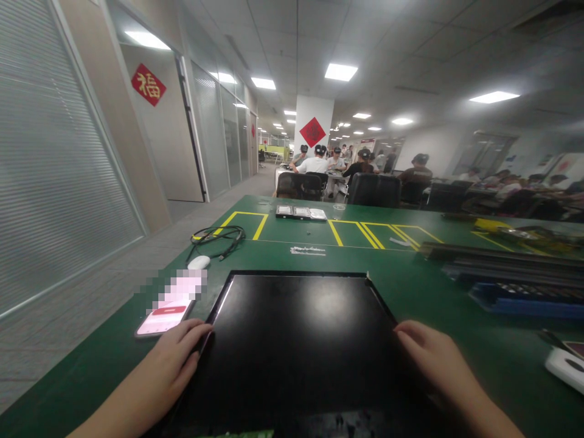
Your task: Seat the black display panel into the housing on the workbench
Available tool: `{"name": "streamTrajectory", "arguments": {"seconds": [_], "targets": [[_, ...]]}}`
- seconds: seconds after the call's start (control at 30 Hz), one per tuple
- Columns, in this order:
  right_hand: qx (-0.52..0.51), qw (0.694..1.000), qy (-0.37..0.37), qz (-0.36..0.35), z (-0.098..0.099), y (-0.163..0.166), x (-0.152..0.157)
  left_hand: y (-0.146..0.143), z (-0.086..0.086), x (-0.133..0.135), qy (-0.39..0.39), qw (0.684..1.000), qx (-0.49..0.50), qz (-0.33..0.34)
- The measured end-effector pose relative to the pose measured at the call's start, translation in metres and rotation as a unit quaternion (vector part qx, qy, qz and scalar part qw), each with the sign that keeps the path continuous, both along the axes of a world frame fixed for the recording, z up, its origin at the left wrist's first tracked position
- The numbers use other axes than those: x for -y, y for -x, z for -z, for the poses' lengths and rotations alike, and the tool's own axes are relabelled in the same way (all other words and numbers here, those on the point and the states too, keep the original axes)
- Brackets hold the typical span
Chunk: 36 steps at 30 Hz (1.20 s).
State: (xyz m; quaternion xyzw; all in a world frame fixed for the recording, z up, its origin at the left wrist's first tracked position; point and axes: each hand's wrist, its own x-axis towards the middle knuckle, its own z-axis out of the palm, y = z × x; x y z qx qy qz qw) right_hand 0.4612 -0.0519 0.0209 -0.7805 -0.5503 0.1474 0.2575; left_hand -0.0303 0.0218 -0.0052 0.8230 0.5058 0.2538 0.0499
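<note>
A large black display panel (pixel 301 347) lies in front of me on the green table, its glossy face up and reflecting a ceiling light. My left hand (pixel 171 359) is closed on the panel's left edge, thumb and fingers at the frame. On the opposite side, my right hand (pixel 431 353) grips the right edge, its fingertips partly hidden behind the frame. A strip of green circuit board (pixel 241 434) shows at the bottom of the picture, by the panel's near edge. Just beyond my left hand lies a phone (pixel 166 316) with a lit screen.
Past the phone are a white rounded object (pixel 199 263) and a coiled black cable (pixel 223 248). Small pale parts (pixel 308 250), boxy drives (pixel 301 213) and a clear cup (pixel 339 211) stand farther back. Blue trays (pixel 524 301) lie right. People sit at distant tables.
</note>
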Motion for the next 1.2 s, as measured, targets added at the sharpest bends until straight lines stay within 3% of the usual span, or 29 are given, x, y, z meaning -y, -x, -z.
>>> {"name": "streamTrajectory", "arguments": {"seconds": [0.2, 0.47, 0.67, 0.87, 1.03, 1.2], "targets": [[-0.010, 1.000, -0.008, 0.015, 0.001, -0.005, 0.000, -0.004, -0.008, 0.003, 0.046, 0.998, 0.015, -0.028], [-0.005, 0.999, -0.004, 0.035, 0.006, -0.011, -0.004, 0.009, 0.009, -0.001, 0.077, 0.996, 0.044, 0.001], [0.013, 1.000, -0.005, -0.005, 0.018, -0.015, -0.006, 0.000, -0.015, 0.004, 0.126, 0.978, 0.163, -0.010], [0.042, 0.999, -0.013, -0.018, 0.021, -0.014, -0.006, -0.010, -0.025, 0.005, 0.212, 0.897, 0.381, -0.073], [0.044, 0.999, -0.010, -0.026, 0.021, -0.013, -0.006, -0.013, -0.019, 0.004, 0.279, 0.820, 0.483, -0.126], [0.042, 0.999, -0.007, -0.033, 0.022, -0.012, -0.007, -0.024, -0.029, 0.010, 0.344, 0.741, 0.549, -0.176]]}}
